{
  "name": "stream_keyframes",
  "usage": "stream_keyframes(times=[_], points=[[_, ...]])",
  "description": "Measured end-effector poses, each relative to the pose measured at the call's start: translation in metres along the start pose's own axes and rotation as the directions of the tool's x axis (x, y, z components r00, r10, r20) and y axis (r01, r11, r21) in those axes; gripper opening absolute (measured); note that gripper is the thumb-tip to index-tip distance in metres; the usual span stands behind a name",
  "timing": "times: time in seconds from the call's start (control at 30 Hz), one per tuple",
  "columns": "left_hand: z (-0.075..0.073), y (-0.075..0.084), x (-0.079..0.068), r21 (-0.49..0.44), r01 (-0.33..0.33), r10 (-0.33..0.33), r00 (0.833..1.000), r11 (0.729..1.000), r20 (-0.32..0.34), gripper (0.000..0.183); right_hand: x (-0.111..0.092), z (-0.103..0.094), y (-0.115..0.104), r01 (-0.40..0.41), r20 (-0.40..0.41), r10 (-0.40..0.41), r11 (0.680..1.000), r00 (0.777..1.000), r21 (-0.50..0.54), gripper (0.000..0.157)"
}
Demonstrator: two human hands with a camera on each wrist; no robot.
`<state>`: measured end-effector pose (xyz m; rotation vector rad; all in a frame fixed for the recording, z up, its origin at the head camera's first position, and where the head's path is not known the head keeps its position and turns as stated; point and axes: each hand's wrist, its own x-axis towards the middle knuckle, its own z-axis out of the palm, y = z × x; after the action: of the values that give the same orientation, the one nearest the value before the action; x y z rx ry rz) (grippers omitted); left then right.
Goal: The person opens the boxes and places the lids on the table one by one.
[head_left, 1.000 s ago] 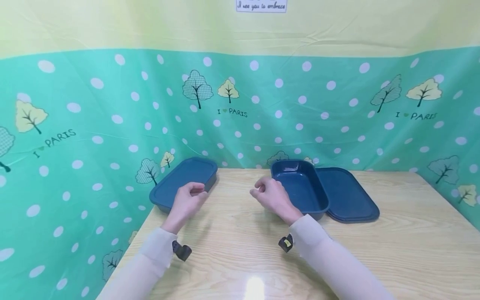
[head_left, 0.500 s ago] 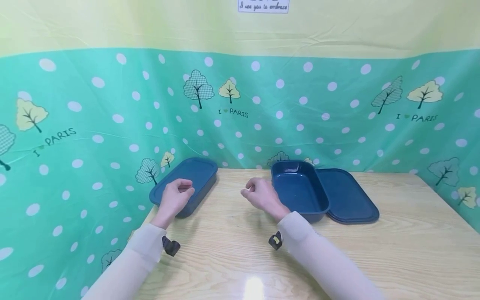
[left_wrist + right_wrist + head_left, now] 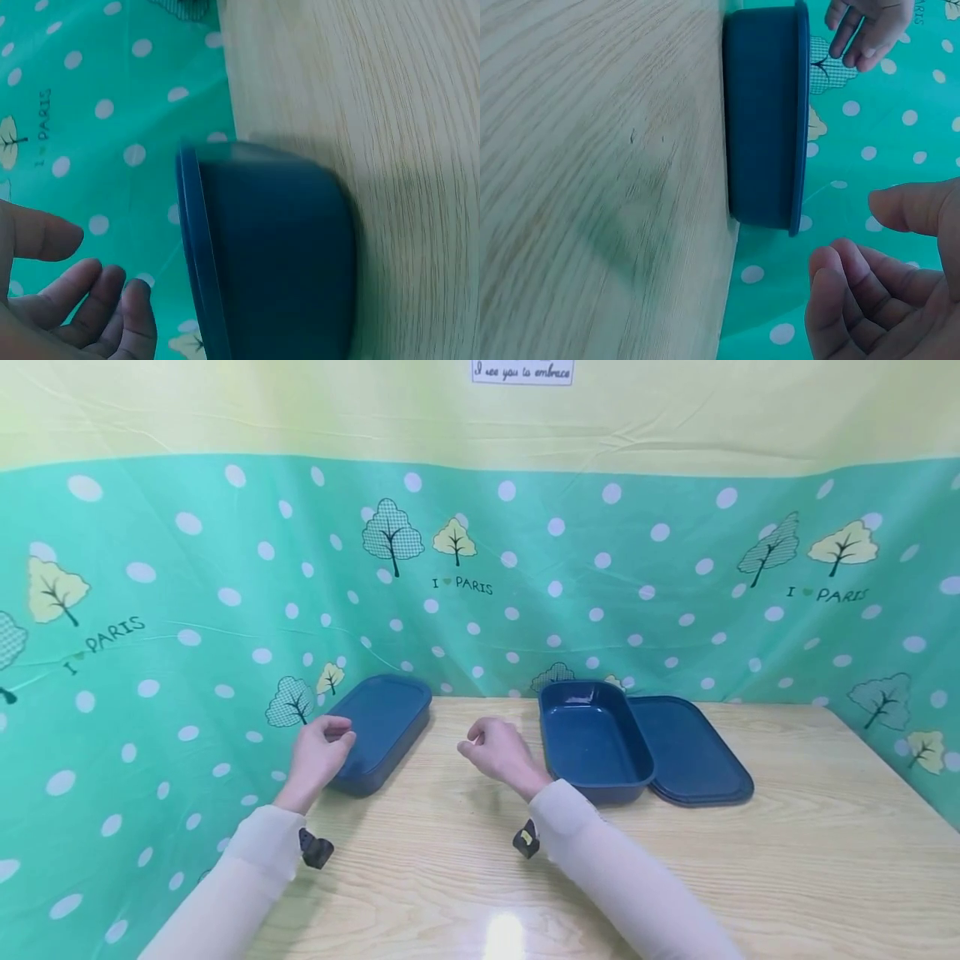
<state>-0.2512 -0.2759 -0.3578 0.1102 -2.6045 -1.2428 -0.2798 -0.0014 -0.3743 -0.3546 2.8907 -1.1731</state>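
Observation:
A dark blue rectangular container with its lid on (image 3: 390,718) sits at the left back of the table. My left hand (image 3: 318,756) hovers above its near left corner, hiding part of the lid's edge. In the left wrist view, a gap separates the loosely bent fingers (image 3: 97,307) from the container's rim. My right hand (image 3: 504,750) is over the table between the two containers, thumb apart from the bent fingers, with nothing in it. Just right of it stands a lidless dark blue container (image 3: 596,739), its inside bare. Against that container's right side lies a flat blue lid (image 3: 690,752).
The light wooden table (image 3: 450,877) runs back to a green dotted cloth (image 3: 480,635), which also hangs along the left side. A black wrist camera (image 3: 316,850) hangs under the left cuff, another (image 3: 527,839) under the right.
Both hands have moved left, the left one from over the lidded container's right side to its left corner, the right one away from the lidless container. The containers and loose lid have stayed put.

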Motion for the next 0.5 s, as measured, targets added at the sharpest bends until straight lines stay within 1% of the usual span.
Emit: stream_keyframes(times=[0.1,0.2,0.37,0.5], points=[[-0.002,-0.003,0.004,-0.005,0.005,-0.005,1.000,1.000,-0.013,0.031,0.002,0.003,-0.002,0.000,0.005,0.000,1.000,1.000,0.002,0.033],[-0.005,-0.007,0.007,-0.007,0.026,-0.026,0.999,1.000,-0.024,0.032,0.002,0.008,-0.004,0.009,0.015,-0.009,1.000,1.000,0.017,0.034],[-0.012,-0.015,0.009,0.011,0.069,-0.069,0.997,0.998,-0.043,0.034,0.003,0.018,-0.008,0.021,0.026,-0.022,0.999,0.999,0.033,0.034],[-0.017,-0.020,0.013,0.041,0.082,-0.079,0.995,0.996,-0.058,0.034,0.005,0.025,-0.010,0.026,0.029,-0.027,0.999,0.999,0.037,0.033]])
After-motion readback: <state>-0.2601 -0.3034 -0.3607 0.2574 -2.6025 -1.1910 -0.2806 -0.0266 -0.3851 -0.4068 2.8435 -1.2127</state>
